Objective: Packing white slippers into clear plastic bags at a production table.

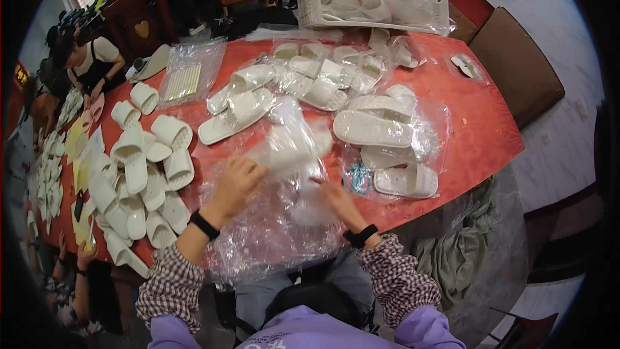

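Note:
In front of me my left hand is closed on a white slipper, which is blurred by motion. Around and below the slipper hangs a clear plastic bag, also smeared. My right hand grips this bag at its right side; its fingertips are blurred. Whether the slipper is inside the bag I cannot tell. Under both hands lie more clear plastic bags at the table's near edge. To the left is a heap of loose white slippers. Bagged white slippers lie to the right.
The red table also carries bagged slippers further back and a sheet of yellow stickers. A white crate of slippers stands at the far edge. Co-workers' hands show at left. A brown chair stands right.

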Available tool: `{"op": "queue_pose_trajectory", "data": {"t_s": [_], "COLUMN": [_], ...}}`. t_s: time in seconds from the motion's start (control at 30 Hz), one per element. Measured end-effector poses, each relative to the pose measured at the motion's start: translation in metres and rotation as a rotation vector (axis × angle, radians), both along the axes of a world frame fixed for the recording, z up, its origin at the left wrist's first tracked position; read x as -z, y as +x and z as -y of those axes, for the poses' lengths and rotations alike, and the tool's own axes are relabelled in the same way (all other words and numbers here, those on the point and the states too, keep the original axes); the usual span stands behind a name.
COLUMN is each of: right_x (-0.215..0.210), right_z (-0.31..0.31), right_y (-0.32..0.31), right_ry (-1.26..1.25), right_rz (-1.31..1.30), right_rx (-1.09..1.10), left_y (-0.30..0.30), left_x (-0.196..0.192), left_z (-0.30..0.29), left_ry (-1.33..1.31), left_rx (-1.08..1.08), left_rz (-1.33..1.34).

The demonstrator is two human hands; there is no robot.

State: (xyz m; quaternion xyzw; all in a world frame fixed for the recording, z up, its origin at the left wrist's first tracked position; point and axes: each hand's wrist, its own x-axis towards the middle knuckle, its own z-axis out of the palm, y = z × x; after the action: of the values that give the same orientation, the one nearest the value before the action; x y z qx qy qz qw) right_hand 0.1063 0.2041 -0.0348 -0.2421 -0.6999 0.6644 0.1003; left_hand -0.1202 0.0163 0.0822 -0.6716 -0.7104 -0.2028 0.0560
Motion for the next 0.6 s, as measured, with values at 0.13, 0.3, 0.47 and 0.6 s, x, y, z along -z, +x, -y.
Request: {"op": "queue_pose_trajectory", "data": {"t_s": [0.13,0.3,0.47,0.6], "right_x": [-0.034,-0.077,-0.066,-0.02], "right_z": [-0.004,0.007,0.01,0.009], "right_y": [0.027,0.089,0.186,0.281], "right_ry": [0.1,0.455,0.227,0.261], "right_rz": [-0.093,-0.139,0.139,0.55], "right_rx": [0.466,0.254,0.067,-0.335], "left_y": [0.079,0.13,0.191,0.241], "left_x": [-0.011,0.015,0.02,0.047], "left_z": [0.091,0.252,0.408,0.532], "left_ry": [-0.054,-0.705,-1.3,-1.823], "left_rx": [-0.036,-0.427,-0.849,-0.653], "left_rz": [0.277,0.891,0.724,1.0]}}
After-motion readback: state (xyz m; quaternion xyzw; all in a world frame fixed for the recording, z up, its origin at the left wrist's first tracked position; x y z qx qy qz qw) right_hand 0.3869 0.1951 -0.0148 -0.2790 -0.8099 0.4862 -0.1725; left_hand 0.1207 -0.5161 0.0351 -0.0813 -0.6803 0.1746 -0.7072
